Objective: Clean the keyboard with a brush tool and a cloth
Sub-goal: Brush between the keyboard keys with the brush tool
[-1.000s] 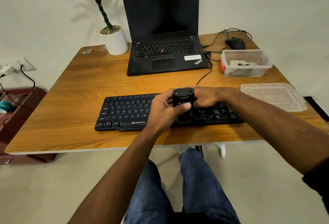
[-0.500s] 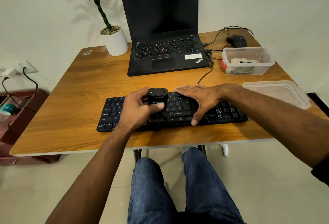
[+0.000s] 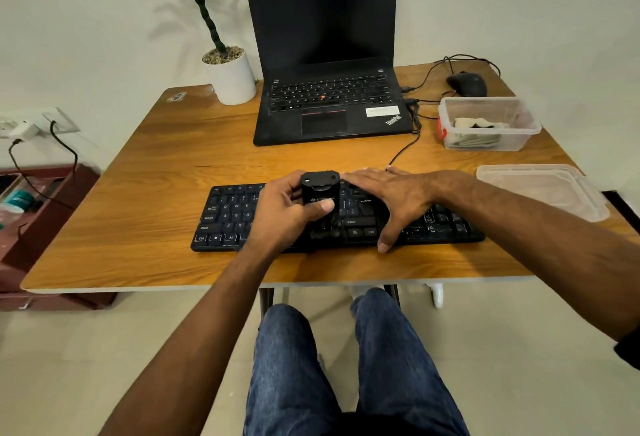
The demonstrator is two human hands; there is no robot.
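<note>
- Mid-keyboard (image 3: 433, 224), I'm gripping brush (image 3: 318, 193) w/ left hand (image 3: 280, 214); right hand (image 3: 388, 193) lying flat, open.
- Brushing prob. underway; cloth (image 3: 476, 131) sitting in tub (image 3: 450, 120), wiping left.

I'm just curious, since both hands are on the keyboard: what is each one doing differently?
The left hand is curled around a small black brush tool, held upright over the middle keys; the right hand holds nothing. The right hand lies flat with fingers spread, pressing on the keyboard, while the left touches it only through the tool. Both hands are bare and sit side by side over the same keyboard.
</note>
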